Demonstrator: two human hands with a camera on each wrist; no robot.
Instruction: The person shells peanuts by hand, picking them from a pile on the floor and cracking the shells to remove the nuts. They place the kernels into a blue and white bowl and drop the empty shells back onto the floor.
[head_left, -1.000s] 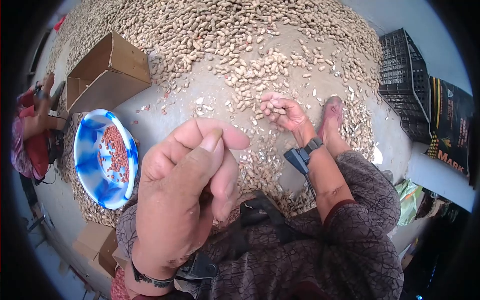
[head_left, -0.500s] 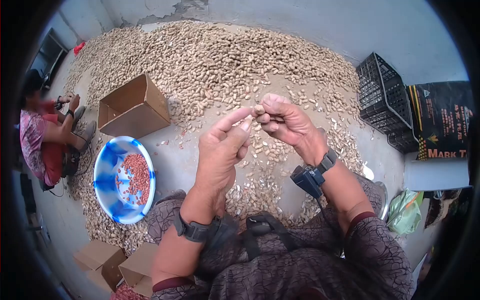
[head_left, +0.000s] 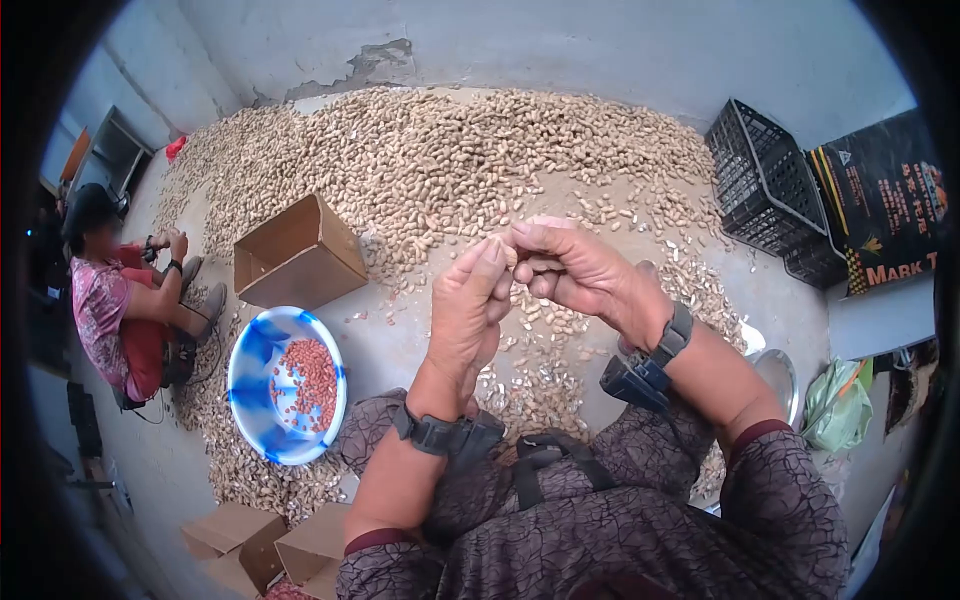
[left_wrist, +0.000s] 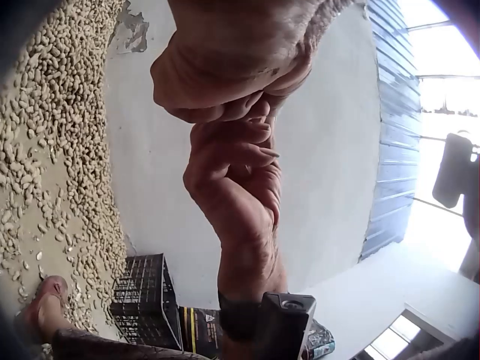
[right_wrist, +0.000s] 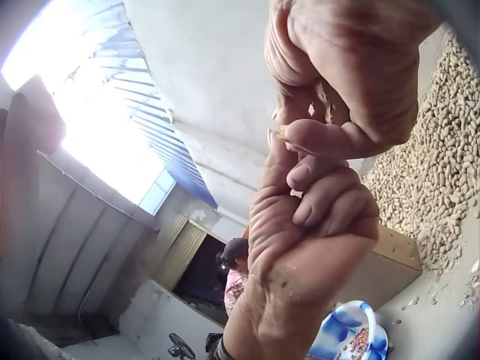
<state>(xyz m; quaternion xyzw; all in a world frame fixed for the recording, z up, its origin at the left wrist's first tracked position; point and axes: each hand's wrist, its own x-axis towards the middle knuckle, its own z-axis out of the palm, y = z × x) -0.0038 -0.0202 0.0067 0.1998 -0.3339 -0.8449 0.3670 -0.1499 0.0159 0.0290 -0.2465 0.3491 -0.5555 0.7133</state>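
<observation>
- left hand point(head_left: 468, 302) and right hand point(head_left: 592, 272) pinch a peanut point(head_left: 509, 256) between them, fingers curled
- likely light and dry, stiff yet brittle
- best held at its ends, squeezed gently

head: soft light, black curved edges | left wrist: overexposed opening point(left_wrist: 448, 96) | right wrist: glare upper left

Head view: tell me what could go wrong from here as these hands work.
First, the left hand and right hand meet at the fingertips over what looks like a peanut; something that small could slip and be lost among the shells below.
Second, the basin stands close beside the left knee; a shift of that leg might knock it and spill the red kernels.
</observation>
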